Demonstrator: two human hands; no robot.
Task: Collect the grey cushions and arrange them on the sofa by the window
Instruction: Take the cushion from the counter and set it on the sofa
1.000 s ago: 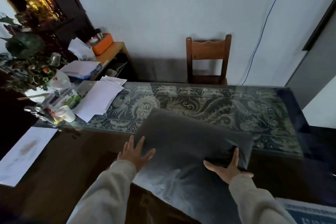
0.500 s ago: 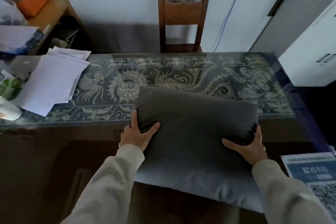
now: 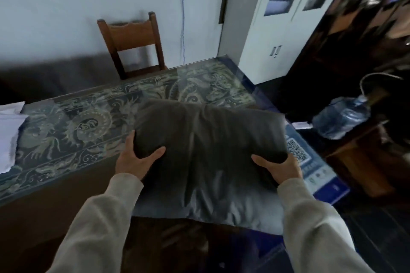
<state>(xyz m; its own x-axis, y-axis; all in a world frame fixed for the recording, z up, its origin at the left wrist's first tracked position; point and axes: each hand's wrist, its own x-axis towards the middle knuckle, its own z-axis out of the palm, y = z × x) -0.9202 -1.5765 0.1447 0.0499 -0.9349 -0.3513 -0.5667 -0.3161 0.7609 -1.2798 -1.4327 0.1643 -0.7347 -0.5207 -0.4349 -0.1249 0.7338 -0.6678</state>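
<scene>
1. Grey cushion (image 3: 208,153): one item, held in front of the person above the near part of the surface; whether its underside touches the surface cannot be told. The far half is dark, the near half paler.
2. Left hand (image 3: 136,159): clamped on the cushion's left edge, thumb pressed into the top face, fingers wrapped round the side. A pale sleeve (image 3: 97,224) is worn.
3. Right hand (image 3: 280,167): clamped on the cushion's right edge, thumb on top, fingers curled beneath.
4. Surface (image 3: 73,126): glass-topped, with a dark dragon-patterned cloth seen under the glass.
5. White papers (image 3: 7,137): laid at the surface's left end, cut by the frame edge.
6. Blue leaflet (image 3: 310,166): printed with a square code, lying at the surface's right end, just beside the cushion.
7. Wooden chair (image 3: 133,44): placed against the wall beyond the surface.
8. White cabinet (image 3: 286,20): stood at the right rear, glazed upper doors.
9. Water bottle (image 3: 341,115): large, lying tilted on dark furniture at the right; blurred.
</scene>
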